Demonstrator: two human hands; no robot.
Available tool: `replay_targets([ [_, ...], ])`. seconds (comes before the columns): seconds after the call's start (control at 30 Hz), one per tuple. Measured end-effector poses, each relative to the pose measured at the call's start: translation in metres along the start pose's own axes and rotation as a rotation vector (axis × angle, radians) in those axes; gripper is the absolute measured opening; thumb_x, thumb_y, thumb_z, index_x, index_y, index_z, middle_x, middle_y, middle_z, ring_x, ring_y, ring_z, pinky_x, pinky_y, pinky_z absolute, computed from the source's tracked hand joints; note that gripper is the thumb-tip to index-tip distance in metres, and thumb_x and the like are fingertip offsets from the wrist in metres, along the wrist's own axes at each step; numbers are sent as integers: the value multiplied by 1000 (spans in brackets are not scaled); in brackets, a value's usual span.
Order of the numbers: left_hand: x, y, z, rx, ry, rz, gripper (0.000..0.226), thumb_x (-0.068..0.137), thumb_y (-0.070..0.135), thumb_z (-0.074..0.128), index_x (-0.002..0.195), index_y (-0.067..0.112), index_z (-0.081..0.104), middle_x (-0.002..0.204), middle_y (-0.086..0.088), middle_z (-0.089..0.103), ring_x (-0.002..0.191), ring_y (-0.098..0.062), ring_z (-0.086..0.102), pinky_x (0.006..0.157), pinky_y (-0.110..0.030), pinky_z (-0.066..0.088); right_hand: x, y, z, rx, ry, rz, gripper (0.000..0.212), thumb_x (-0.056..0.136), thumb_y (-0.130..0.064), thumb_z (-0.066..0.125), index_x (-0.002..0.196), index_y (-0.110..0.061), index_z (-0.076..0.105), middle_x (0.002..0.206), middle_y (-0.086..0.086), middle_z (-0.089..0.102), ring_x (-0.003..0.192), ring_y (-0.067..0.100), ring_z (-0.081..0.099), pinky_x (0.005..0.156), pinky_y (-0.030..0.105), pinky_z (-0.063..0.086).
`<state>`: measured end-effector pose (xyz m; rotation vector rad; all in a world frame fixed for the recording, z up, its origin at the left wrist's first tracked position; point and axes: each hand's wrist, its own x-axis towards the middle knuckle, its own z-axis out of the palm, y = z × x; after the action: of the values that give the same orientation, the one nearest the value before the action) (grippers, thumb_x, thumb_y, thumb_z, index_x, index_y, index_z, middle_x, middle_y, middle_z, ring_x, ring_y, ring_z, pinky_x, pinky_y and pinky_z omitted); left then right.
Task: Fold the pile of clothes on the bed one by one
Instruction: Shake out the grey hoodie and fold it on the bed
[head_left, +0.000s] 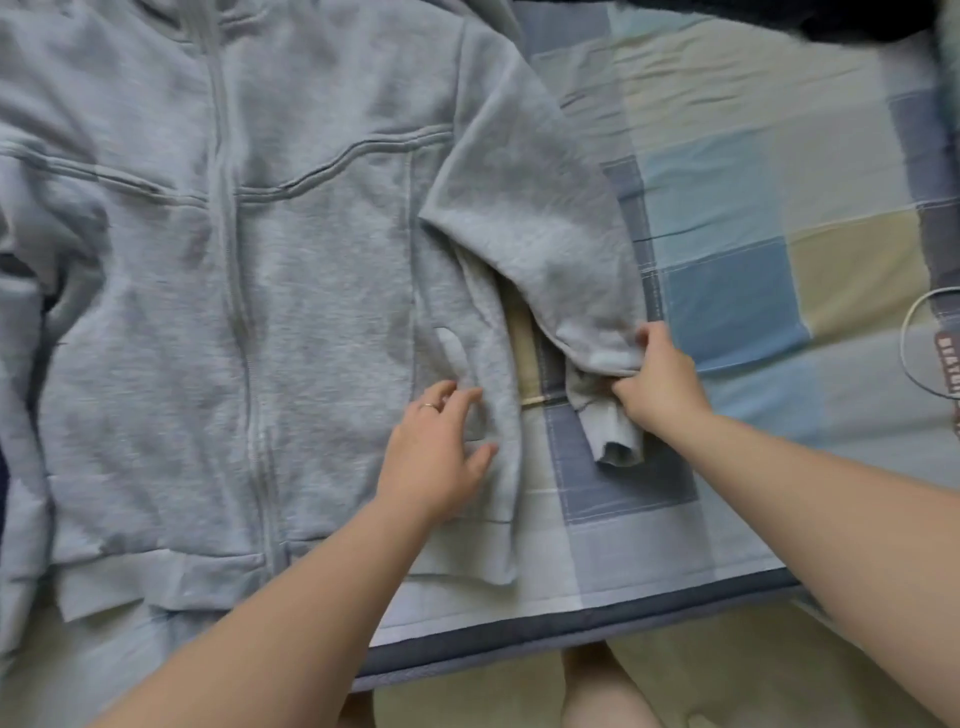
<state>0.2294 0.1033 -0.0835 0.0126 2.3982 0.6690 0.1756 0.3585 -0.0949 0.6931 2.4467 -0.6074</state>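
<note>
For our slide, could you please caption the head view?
Right hand grips the sleeve; left hand rests on the grey hoodie.

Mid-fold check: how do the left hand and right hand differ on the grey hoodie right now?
The left hand lies open, fingers spread flat on the hoodie body; the right hand is curled, pinching the sleeve near its cuff. The left hand wears a ring; the right hand shows none. Both touch the same hoodie.
</note>
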Motion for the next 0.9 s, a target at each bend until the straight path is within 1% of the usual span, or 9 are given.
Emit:
replay_targets([
  [0.07,11,21,14,20,38,-101,67,87,46,69,146,31,42,156,-10,31,139,-33,36,109,-42,38,12,13,-13,6,-33,-3,17,81,-9,65,95,-16,58,90,8,60,100,36,61,70,31,37],
  [0.13,15,40,24,85,35,-219,70,86,48,68,148,32,38,160,-14,24,144,-35,30,112,-44,34,17,27,-37,-33,-56,-58,14,81,-10,63,81,-21,55,81,2,58,93,34,60,66,32,35],
  [0.3,14,92,22,99,-15,-364,72,87,50,68,147,31,33,167,-13,8,152,-34,15,118,-48,25,26,72,-145,-46,207,-204,12,83,-8,63,88,-14,54,104,14,51,96,39,52,83,44,45],
  [0.4,16,121,6,122,-22,-304,80,88,46,67,154,30,24,169,-8,4,152,-33,12,120,-47,23,32,88,-204,-28,309,-194,21,82,3,59,82,-14,47,97,10,43,91,39,51,76,39,35],
  [0.5,35,147,-13,147,36,-215,85,88,42,67,157,27,20,168,-9,5,151,-33,14,119,-47,25,40,92,-239,-49,382,-186,28,78,11,50,86,-15,45,97,13,45,91,40,51,76,43,37],
  [0.57,53,160,-26,183,82,-175,87,88,39,68,158,26,17,168,-9,5,151,-33,13,119,-48,25,49,91,-251,-62,401,-207,36,75,11,48,102,-13,49,109,19,51,98,41,52,83,48,42],
  [0.67,81,175,-32,242,186,-106,92,87,37,72,158,25,14,168,-10,6,152,-35,13,118,-48,26,73,100,-258,-198,401,-277,54,75,10,55,125,-10,53,121,23,52,109,45,52,95,50,38],
  [0.77,118,193,-32,352,277,30,98,83,43,76,158,26,15,168,-10,11,151,-36,15,119,-49,23,98,112,-257,-276,442,-372,34,75,5,62,107,-5,61,106,23,55,101,46,54,85,50,38],
  [0.9,170,240,-17,443,281,229,92,76,55,77,151,29,29,161,-5,25,144,-34,26,112,-49,28,129,128,-264,-269,479,-505,20,77,-7,69,91,-9,55,98,18,53,90,40,53,68,46,39],
])
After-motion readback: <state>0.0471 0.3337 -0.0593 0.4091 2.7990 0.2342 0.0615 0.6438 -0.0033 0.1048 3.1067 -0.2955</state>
